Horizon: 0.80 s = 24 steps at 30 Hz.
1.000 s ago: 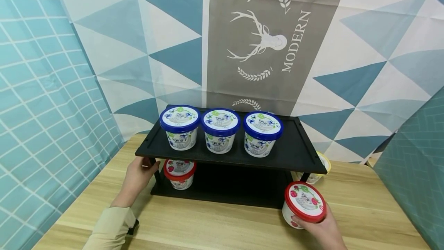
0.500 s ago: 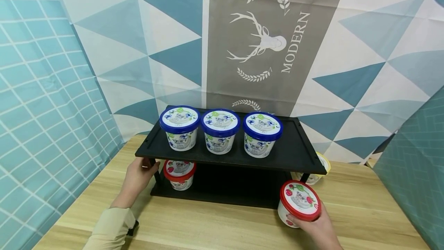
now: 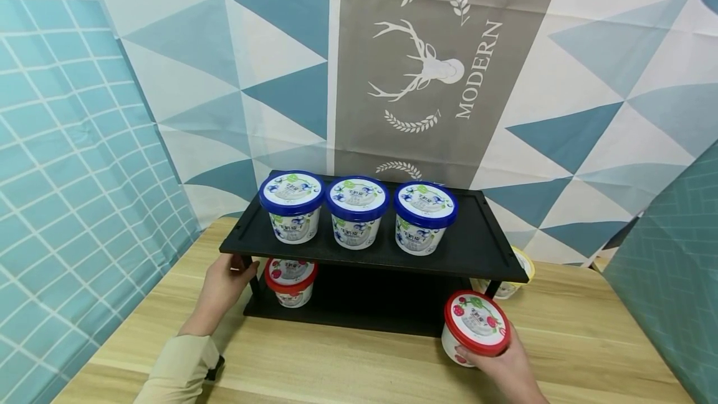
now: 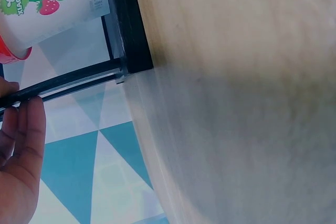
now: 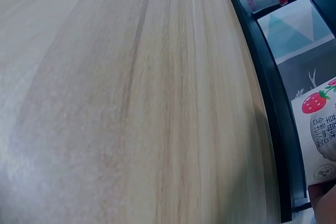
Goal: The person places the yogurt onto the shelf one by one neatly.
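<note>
My left hand (image 3: pixel 221 288) grips the left leg of a two-tier black shelf (image 3: pixel 477 235). In the left wrist view the thumb and fingers (image 4: pixel 32 135) lie on opposite sides of the black leg (image 4: pixel 73 76). My right hand (image 3: pixel 505 363) holds a white tub with a red lid (image 3: pixel 477 323), strawberries printed on it, in front of the shelf's lower right corner. The tub tilts slightly, and the fingers behind it are hidden. Another red-lidded tub (image 3: pixel 290 284) stands on the lower tier at the left end.
Three blue-lidded tubs (image 3: pixel 356 212) stand in a row on the top tier. A yellow-lidded tub (image 3: pixel 507 290) is partly hidden behind the shelf's right end. The shelf stands on a wooden table (image 3: pixel 336 366), with a patterned cloth (image 3: pixel 291 117) hanging behind.
My right hand has carried the red-lidded tub leftward along the shelf's front, toward the lower tier. My left hand has stayed on the shelf leg.
</note>
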Tool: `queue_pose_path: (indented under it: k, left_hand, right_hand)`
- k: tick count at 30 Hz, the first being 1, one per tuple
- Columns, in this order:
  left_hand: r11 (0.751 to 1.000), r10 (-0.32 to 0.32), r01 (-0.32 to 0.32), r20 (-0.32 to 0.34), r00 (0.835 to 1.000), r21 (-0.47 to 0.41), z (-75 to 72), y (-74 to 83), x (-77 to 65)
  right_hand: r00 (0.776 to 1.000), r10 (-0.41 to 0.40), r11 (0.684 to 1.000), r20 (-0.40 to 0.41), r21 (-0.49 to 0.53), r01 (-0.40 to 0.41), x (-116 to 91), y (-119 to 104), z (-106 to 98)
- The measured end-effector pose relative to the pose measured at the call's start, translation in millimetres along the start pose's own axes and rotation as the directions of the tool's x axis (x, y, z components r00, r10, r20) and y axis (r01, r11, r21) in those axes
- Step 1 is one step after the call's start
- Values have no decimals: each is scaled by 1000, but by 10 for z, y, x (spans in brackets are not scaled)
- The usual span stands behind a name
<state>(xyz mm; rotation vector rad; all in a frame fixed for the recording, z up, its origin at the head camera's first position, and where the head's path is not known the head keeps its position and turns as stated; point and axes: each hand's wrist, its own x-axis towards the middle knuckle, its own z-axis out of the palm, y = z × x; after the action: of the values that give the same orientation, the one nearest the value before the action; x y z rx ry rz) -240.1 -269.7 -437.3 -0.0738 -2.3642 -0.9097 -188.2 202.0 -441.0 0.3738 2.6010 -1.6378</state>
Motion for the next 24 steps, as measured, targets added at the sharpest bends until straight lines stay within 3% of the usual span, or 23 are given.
queue_pose_path:
  k: [24]
  left_hand:
    - [1000,1,-1,18,1000,7,-18,15,-7]
  right_hand:
    - [999,-18,1000,29,-5,19,5,-36,151]
